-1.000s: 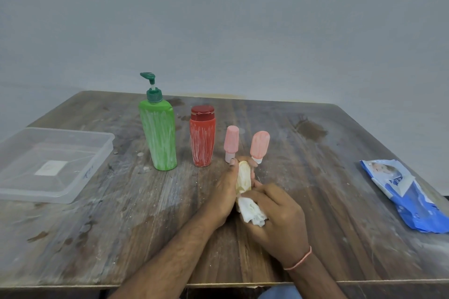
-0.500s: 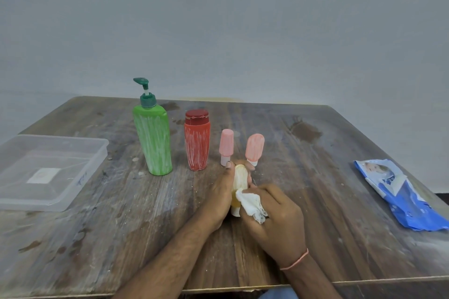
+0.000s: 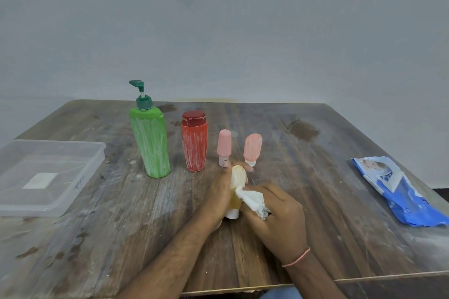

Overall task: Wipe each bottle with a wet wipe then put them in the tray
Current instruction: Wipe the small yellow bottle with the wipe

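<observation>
My left hand (image 3: 220, 192) grips small yellow bottle (image 3: 237, 178), cap toward me, over table (image 3: 315, 201). My right hand (image 3: 279, 213) pinches wet wipe (image 3: 252, 200) against it. Just behind bottle: two pink bottles (image 3: 224, 144), then red bottle (image 3: 194, 142), green pump bottle (image 3: 149, 141) leftward. Clear tray (image 3: 94, 153) far left of bottle, only white label showing inside. Blue wipe pack (image 3: 398, 189) far right.

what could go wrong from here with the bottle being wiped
1. The left hand holds the small yellow bottle right in front of two pink bottles; a hard wipe stroke might knock them over.
2. The wet wipe in the right hand may leave the bottle slick, so the grip could slip.
</observation>
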`<state>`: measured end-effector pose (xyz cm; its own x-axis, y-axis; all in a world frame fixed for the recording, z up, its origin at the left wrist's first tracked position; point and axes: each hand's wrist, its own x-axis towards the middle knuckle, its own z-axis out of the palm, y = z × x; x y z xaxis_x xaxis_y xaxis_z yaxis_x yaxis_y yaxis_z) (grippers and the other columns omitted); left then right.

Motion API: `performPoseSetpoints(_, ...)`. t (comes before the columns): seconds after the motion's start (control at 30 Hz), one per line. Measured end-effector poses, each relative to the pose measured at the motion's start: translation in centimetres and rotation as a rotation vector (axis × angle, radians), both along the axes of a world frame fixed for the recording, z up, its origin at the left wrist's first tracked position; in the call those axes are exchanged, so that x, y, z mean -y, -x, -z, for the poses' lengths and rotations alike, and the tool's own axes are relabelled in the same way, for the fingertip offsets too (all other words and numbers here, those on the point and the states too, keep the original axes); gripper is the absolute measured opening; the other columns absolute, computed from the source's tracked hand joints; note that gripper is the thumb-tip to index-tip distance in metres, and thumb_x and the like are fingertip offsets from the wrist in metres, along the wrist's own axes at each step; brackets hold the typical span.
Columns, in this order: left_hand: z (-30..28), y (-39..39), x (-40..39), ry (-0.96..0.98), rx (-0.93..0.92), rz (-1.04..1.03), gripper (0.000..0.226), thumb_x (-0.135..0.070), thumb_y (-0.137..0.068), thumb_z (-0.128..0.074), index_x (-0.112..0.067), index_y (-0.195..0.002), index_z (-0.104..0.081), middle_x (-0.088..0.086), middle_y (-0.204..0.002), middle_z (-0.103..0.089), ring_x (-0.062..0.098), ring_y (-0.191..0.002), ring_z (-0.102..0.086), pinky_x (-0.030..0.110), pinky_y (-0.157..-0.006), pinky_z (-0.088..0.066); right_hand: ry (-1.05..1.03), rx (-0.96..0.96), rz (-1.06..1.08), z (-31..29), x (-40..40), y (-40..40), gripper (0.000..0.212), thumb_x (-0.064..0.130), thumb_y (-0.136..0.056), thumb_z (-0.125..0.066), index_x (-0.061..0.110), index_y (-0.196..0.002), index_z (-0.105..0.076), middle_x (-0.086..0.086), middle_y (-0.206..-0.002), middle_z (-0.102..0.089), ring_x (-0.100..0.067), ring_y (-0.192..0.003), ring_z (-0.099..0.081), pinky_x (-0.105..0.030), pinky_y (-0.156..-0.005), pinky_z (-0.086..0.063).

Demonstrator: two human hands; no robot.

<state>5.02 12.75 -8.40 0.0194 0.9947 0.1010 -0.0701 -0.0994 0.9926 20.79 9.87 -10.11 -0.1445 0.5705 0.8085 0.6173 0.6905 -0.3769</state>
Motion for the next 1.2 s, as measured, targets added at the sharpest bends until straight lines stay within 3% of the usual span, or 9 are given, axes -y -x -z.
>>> performPoseSetpoints(0.23, -0.4, -0.1, 0.2, 0.019, 0.102, 0.005, 0.076, -0.069, -0.099, -0.024, -0.011, -0.112, -0.072, 0.002, -0.080, -0.065, 0.021, -0.072, -0.058, 0.031, -0.065, -0.047, 0.089, -0.040, 0.020, 0.2, -0.3, -0.1, 0.010, 0.030, -0.087, -0.078, 0.024, -0.093, -0.084, 0.015, -0.092, -0.074, -0.004, -0.079, -0.070, -0.029, -0.066, -0.056)
performPoseSetpoints(0.63, -0.7, 0.4, 0.1, 0.098, 0.232, 0.116, 0.072, -0.070, -0.104, -0.026, -0.019, -0.126, -0.072, 0.005, -0.081, -0.061, 0.021, -0.057, -0.055, 0.028, -0.047, -0.046, 0.203, -0.181, -0.128, 0.2, -0.8, -0.4, 0.008, 0.022, -0.088, -0.082, 0.026, -0.094, -0.086, 0.012, -0.095, -0.077, -0.010, -0.086, -0.075, -0.038, -0.072, -0.059)
performPoseSetpoints(0.83, -1.0, 0.5, 0.4, 0.102, 0.187, 0.112, 0.069, -0.059, -0.110, -0.019, -0.021, -0.123, -0.074, 0.007, -0.083, -0.064, 0.022, -0.061, -0.057, 0.030, -0.052, -0.047, 0.221, -0.218, -0.095, 0.1, -1.1, -0.4, 0.017, 0.035, -0.090, -0.075, 0.023, -0.096, -0.086, 0.011, -0.094, -0.077, -0.011, -0.086, -0.074, -0.039, -0.071, -0.060)
performPoseSetpoints(1.2, -1.1, 0.3, 0.6, 0.114, 0.135, 0.079, 0.069, -0.070, -0.103, -0.030, -0.021, -0.121, -0.074, 0.003, -0.081, -0.068, 0.024, -0.064, -0.058, 0.031, -0.053, -0.048, 0.192, -0.223, -0.125, 0.2, -1.1, -0.3, 0.017, 0.031, -0.090, -0.076, 0.020, -0.098, -0.086, 0.011, -0.095, -0.077, -0.009, -0.087, -0.074, -0.032, -0.073, -0.059)
